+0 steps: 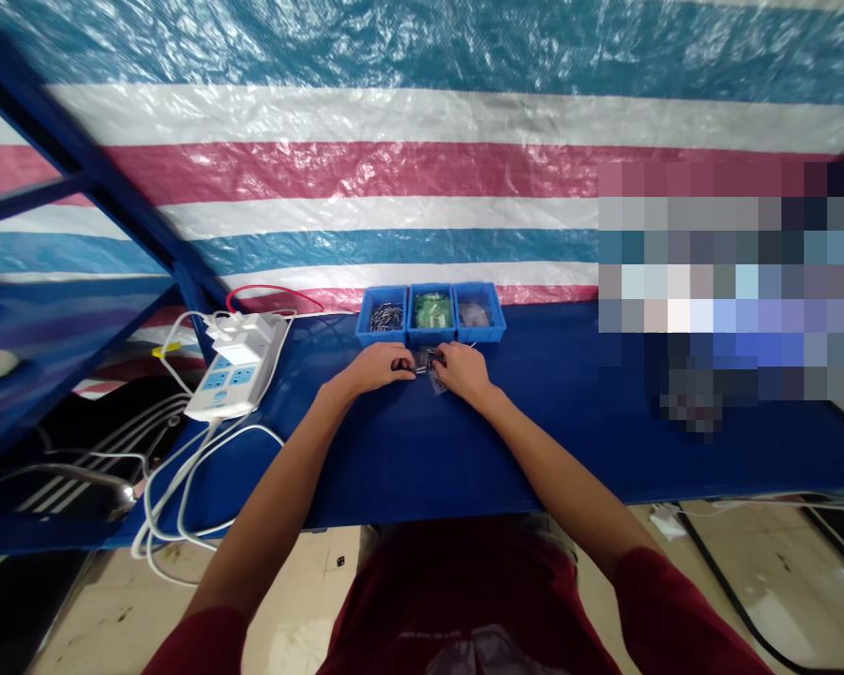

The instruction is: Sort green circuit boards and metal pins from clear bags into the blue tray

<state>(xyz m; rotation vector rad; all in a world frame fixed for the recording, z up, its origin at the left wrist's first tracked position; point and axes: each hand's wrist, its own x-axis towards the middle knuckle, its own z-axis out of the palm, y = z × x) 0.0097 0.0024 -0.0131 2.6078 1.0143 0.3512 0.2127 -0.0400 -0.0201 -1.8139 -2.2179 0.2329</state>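
My left hand and my right hand meet on the blue table, just in front of three small blue bins. The fingers of both are curled in a pinch around a small dark part held between them; it is too small to name. A bit of clear plastic lies under my right hand. The left bin holds thin metal pieces, the middle bin green boards, the right bin clear bagged bits.
A white power strip with plugged adapters lies at the table's left, its white cables hanging over the front edge. A striped tarp closes the back. Blue frame bars stand at the left. A blurred area covers the right.
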